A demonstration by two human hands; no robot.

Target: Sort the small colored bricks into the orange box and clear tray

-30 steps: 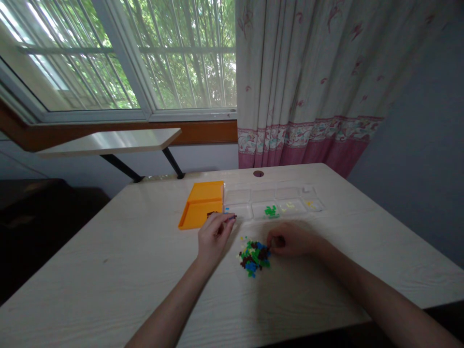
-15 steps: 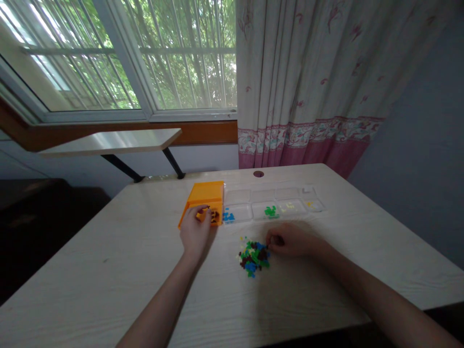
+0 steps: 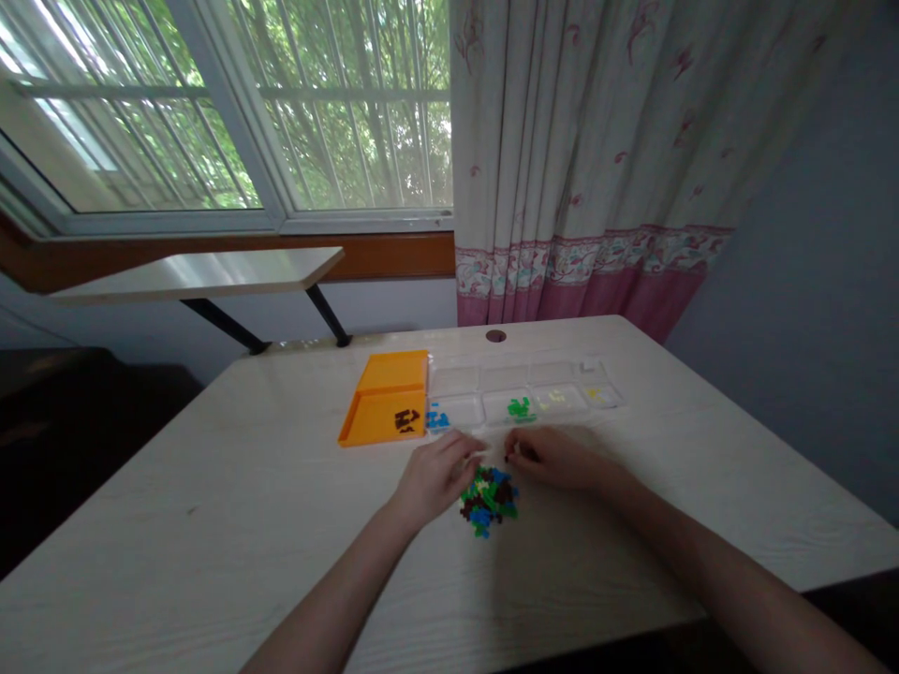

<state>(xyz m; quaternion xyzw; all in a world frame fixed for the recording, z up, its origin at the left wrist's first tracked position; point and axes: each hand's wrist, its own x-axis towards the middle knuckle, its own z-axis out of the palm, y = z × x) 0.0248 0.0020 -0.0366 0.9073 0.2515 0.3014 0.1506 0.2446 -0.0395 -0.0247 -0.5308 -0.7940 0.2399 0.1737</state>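
Just beyond piled coloured pieces (image 3: 492, 498), left hand (image 3: 434, 475), hold unclear, right hand (image 3: 549, 455), pinching dark piece (image 3: 507, 459)

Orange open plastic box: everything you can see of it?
The open orange, plastic-looking box lies flat on the pale wood-grain table. Its two shallow rectangular halves sit one behind the other, with a ridge between. Small dark brown pieces lie toward the near half's right. Clear plastic compartments adjoin its right edge; actual contact is unclear.

Barred window (image 3: 351, 122) beside floral curtain (image 3: 562, 140)
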